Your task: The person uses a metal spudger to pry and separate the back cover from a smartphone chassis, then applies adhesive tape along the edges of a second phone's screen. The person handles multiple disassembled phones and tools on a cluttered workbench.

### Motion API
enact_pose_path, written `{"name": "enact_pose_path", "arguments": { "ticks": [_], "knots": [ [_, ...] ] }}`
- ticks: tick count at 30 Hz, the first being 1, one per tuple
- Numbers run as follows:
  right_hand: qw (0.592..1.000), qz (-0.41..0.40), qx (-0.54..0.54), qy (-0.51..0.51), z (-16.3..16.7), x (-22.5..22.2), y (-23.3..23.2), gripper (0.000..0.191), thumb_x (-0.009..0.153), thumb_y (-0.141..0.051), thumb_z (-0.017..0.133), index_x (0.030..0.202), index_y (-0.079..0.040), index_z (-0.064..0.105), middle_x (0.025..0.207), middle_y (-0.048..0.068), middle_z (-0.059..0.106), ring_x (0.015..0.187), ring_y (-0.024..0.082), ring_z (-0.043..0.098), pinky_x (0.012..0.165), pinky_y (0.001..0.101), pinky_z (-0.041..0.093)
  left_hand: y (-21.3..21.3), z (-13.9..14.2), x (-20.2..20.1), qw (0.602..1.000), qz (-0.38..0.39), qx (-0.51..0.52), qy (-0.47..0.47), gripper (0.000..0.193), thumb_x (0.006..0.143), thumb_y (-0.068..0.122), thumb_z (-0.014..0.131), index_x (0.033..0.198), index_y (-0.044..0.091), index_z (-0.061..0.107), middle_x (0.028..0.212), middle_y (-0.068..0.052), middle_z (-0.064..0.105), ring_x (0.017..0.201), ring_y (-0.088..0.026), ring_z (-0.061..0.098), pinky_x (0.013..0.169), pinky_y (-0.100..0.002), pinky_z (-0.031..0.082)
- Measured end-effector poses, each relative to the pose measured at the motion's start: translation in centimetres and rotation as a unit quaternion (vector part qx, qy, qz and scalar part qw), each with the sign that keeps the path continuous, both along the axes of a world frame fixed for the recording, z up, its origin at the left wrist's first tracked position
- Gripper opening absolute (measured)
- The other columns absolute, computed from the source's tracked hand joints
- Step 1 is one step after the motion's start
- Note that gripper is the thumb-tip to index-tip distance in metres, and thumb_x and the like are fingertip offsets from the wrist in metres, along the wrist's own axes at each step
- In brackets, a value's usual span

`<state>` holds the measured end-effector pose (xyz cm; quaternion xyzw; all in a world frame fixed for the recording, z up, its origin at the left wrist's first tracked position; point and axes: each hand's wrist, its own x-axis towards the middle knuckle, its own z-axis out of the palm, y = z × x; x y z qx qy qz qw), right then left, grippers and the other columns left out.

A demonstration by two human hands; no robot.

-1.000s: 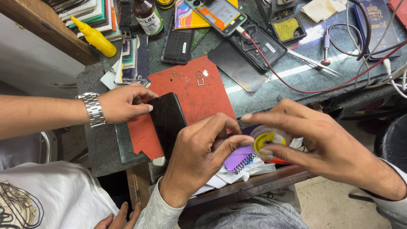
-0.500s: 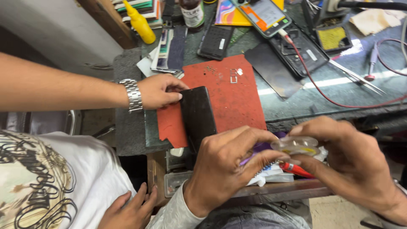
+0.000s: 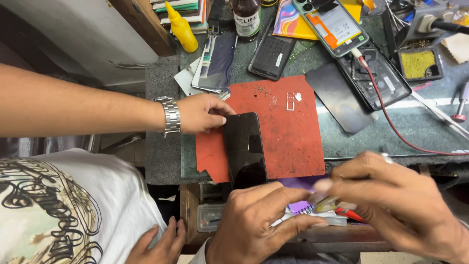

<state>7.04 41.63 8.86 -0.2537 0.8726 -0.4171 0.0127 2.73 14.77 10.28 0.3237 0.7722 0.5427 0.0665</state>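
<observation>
At the bench's front edge, my left hand (image 3: 259, 222) and my right hand (image 3: 398, 200) meet over a small yellowish roll (image 3: 325, 203), which is blurred. My right hand grips it and my left fingertips pinch at its edge. Just beyond my left hand, a black phone (image 3: 244, 146) lies screen-up on a red mat (image 3: 293, 132). Another person's hand (image 3: 200, 113), with a metal wristwatch, rests on the mat's left edge and touches the phone's top corner. Small screws and a card tray (image 3: 289, 101) lie on the mat's far side.
Under my hands sit a purple brush (image 3: 299, 208) and a red-handled tool (image 3: 349, 214). The back of the bench holds opened phones (image 3: 373, 73), a dark panel (image 3: 337, 100), a red wire (image 3: 391, 129), a brown bottle (image 3: 246, 19) and a yellow bottle (image 3: 181, 29). A white-shirted person (image 3: 73, 210) sits at the left.
The view has shifted right and closer. My hands have kept working the roll at the bench edge, my right hand now blurred by motion. The other person's hand stays at the phone.
</observation>
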Motion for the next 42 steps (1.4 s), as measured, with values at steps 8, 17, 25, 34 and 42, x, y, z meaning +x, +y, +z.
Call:
{"name": "enact_pose_path", "arguments": {
  "ticks": [8, 17, 25, 34, 42],
  "knots": [
    [0.992, -0.009, -0.122, 0.023, -0.6, -1.0, -1.3, 0.054, 0.079, -0.009, 0.078, 0.13, -0.008, 0.058, 0.118, 0.01, 0.068, 0.106, 0.025, 0.071, 0.088, 0.0348, 0.058, -0.4, -1.5, -0.4, 0.998, 0.042, 0.025, -0.042, 0.027, 0.087, 0.013, 0.085, 0.111, 0.007, 0.075, 0.082, -0.005, 0.072, 0.06, -0.015, 0.065, 0.054, -0.03, 0.051],
    [0.996, 0.048, 0.052, 0.056, 1.1, -3.3, -0.6, 0.058, 0.081, -0.011, 0.077, 0.137, -0.012, 0.061, 0.116, 0.009, 0.07, 0.1, 0.025, 0.066, 0.082, 0.0357, 0.054, -0.1, -2.7, -1.6, 0.998, 0.018, -0.001, -0.053, 0.035, 0.082, 0.014, 0.086, 0.115, 0.007, 0.076, 0.078, -0.004, 0.067, 0.06, -0.013, 0.062, 0.054, -0.029, 0.049],
    [0.991, 0.064, 0.098, 0.061, 1.8, -4.8, -0.6, 0.059, 0.078, -0.005, 0.077, 0.136, -0.016, 0.071, 0.119, 0.003, 0.074, 0.092, 0.022, 0.063, 0.081, 0.0358, 0.054, 0.4, -2.6, -2.9, 0.993, 0.029, 0.035, -0.104, 0.032, 0.082, 0.012, 0.087, 0.11, 0.004, 0.076, 0.075, -0.003, 0.063, 0.056, -0.009, 0.051, 0.049, -0.028, 0.039],
    [0.992, -0.064, -0.047, 0.093, 0.4, -5.6, -1.8, 0.042, 0.087, 0.003, 0.07, 0.126, -0.008, 0.063, 0.118, 0.008, 0.071, 0.105, 0.021, 0.074, 0.087, 0.0327, 0.06, 1.3, -2.3, -4.9, 0.979, 0.058, 0.063, -0.186, 0.029, 0.084, 0.009, 0.085, 0.112, 0.004, 0.078, 0.066, 0.004, 0.043, 0.053, -0.002, 0.031, 0.046, -0.025, 0.026],
    [0.982, -0.071, -0.162, 0.059, 1.7, -7.6, -3.2, 0.045, 0.087, -0.004, 0.072, 0.128, -0.007, 0.054, 0.121, 0.011, 0.062, 0.106, 0.026, 0.067, 0.086, 0.0325, 0.057, 1.1, -2.0, -6.2, 0.974, 0.09, 0.072, -0.195, 0.022, 0.089, 0.012, 0.082, 0.11, 0.005, 0.078, 0.06, 0.008, 0.032, 0.054, -0.001, 0.027, 0.048, -0.025, 0.021]
  ]
}}
